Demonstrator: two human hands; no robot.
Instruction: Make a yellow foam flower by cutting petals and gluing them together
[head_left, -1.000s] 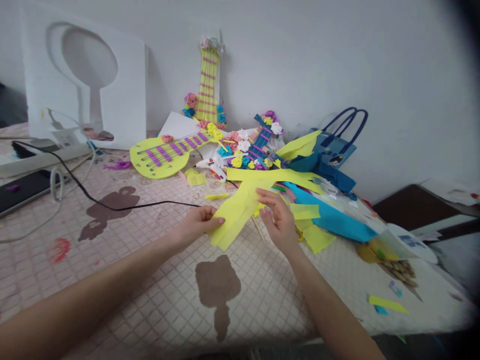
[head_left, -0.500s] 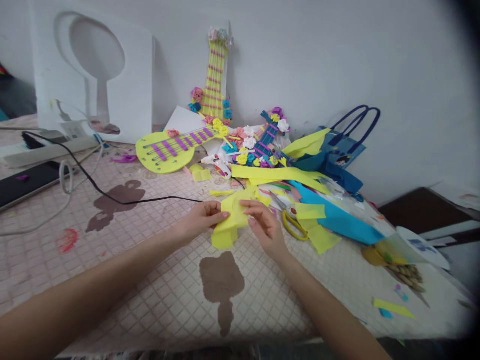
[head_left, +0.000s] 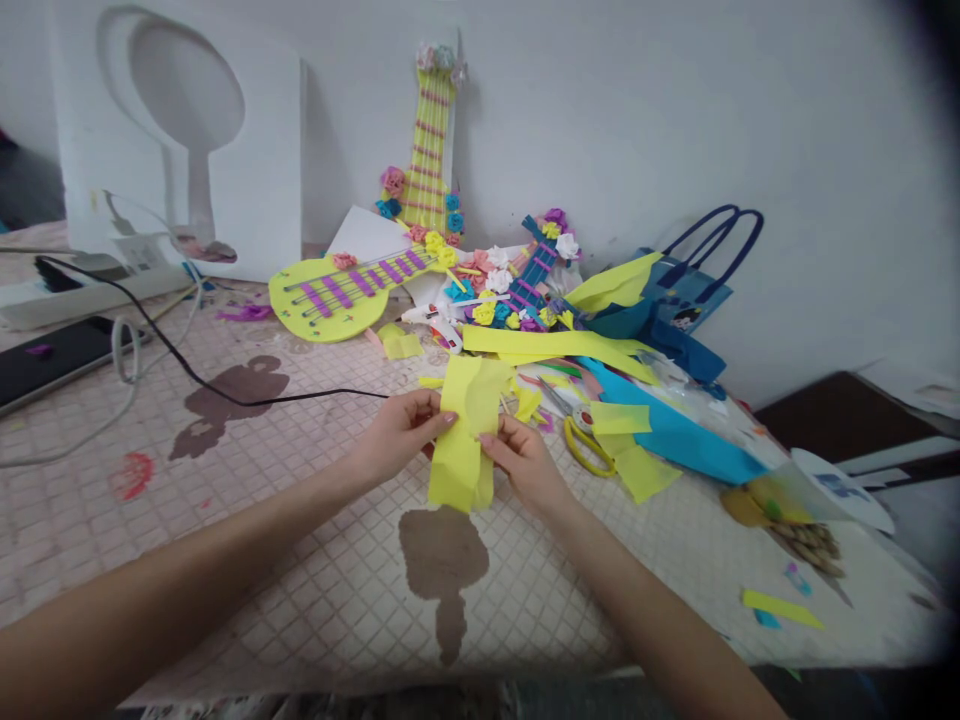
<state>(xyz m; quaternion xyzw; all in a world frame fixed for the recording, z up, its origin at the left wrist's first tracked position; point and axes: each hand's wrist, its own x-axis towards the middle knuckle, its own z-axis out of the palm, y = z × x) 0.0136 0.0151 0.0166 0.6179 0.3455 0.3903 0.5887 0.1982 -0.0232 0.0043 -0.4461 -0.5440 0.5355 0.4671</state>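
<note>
A piece of yellow crepe paper (head_left: pixel 461 465) hangs upright between my hands, above the table. My left hand (head_left: pixel 409 430) pinches its left edge between thumb and fingers. At the right edge, my right hand (head_left: pixel 525 460) grips the paper with the thumb in front and the other fingers partly behind it. The sheet looks creased down its middle. Just right of my right hand lie yellow-handled scissors (head_left: pixel 589 445), beside cut yellow paper pieces (head_left: pixel 641 470).
Behind my hands are a yellow paper guitar (head_left: pixel 330 300), a white glue gun (head_left: pixel 437 322) and paper flowers (head_left: pixel 499 280). A black cable (head_left: pixel 247 404) crosses the table at left. Blue paper (head_left: pixel 675 430) and a blue bag (head_left: pixel 694 300) lie right; a phone (head_left: pixel 60 362) is far left.
The yellow paper has been opened out from a folded, bent shape and now stands taller. My right hand has closed on its right edge and moved slightly lower.
</note>
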